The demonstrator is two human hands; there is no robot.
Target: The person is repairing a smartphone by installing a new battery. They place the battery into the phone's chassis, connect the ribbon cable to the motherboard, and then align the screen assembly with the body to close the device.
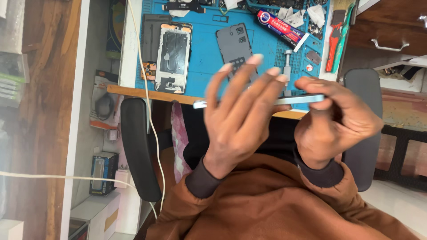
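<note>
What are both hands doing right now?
Left hand: open, fingers spread, pressed flat against the phone.
Right hand: closed, holding the phone by its edge.

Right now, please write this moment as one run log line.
left hand: flat against phone | right hand: grips phone edge | behind: blue mat, glue tube
</note>
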